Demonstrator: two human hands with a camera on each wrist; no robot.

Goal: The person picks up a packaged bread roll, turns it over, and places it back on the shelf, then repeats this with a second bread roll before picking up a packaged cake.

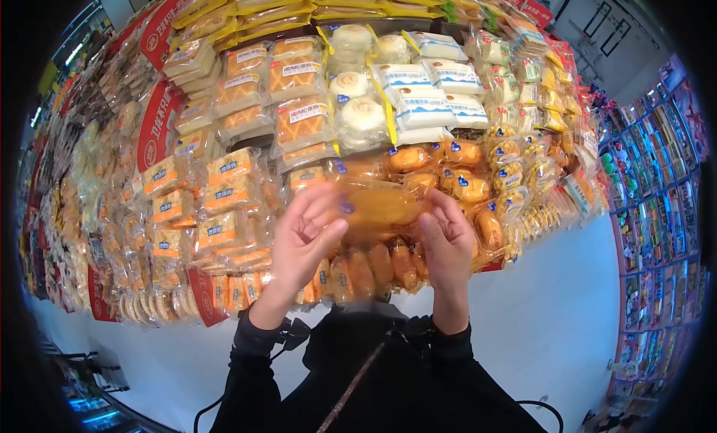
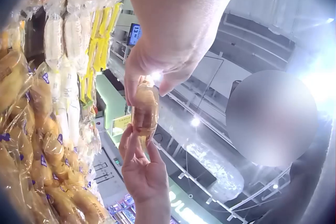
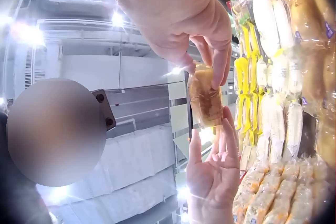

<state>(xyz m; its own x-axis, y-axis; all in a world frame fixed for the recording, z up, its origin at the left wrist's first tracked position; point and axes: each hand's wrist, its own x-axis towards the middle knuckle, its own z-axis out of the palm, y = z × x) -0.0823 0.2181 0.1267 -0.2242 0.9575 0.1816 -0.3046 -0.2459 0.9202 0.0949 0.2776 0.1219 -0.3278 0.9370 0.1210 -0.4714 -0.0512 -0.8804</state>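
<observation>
Two hands holding a wrapped bread (image 1: 388, 205) above a packed food display; the bread lies crosswise before the person, its long axis running left to right and roughly level in the head view, one end toward each hand; a blue mark (image 1: 346, 207) shows near its left end, and its outline is blurred; the left hand (image 1: 310, 235) pinches the left end between thumb and fingers; the right hand (image 1: 448, 243) pinches the right end likewise; from each wrist the bread appears foreshortened, bridging the two hands; beyond it stand white packets (image 1: 424, 104), round buns (image 1: 361, 116) and wrapped cakes (image 1: 300, 123); nearer the person, a row of wrapped rolls (image 1: 381, 265); to the right, stocked shelves (image 1: 657, 209) rise from a pale floor (image 1: 545, 298).
</observation>
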